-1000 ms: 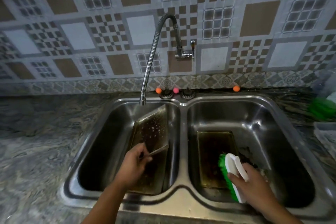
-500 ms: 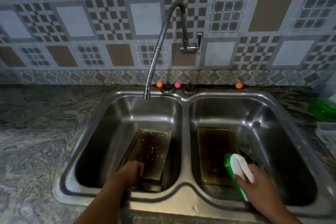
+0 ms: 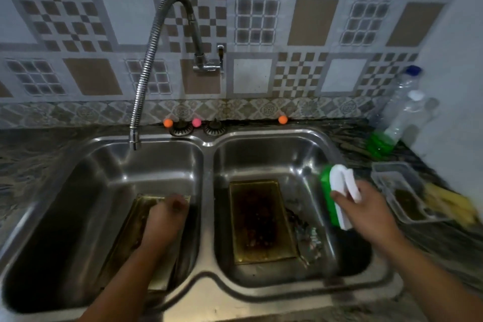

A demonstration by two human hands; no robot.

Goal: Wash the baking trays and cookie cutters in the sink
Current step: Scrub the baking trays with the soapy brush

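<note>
A double steel sink [image 3: 209, 293] holds two greasy baking trays. One tray [image 3: 133, 222] lies flat in the left basin, and my left hand [image 3: 164, 219] is on top of it, reaching toward its far edge; blur hides how the fingers lie. The other tray [image 3: 258, 219] lies flat in the right basin with dark residue inside. Small dark shapes [image 3: 305, 232] lie beside it, too unclear to name. My right hand [image 3: 371, 212] grips a white scrub brush with green bristles [image 3: 337, 191], held above the right basin's right side.
A flexible faucet [image 3: 149, 65] hangs over the left basin's back edge with no water running. On the right counter stand a clear bottle of green liquid [image 3: 392, 123] and a clear plastic container [image 3: 402, 191] with a yellow sponge [image 3: 449, 204].
The left tray went from tilted upright to flat, and my left hand slid forward over it. My right hand lifted the brush up and right, away from the right tray.
</note>
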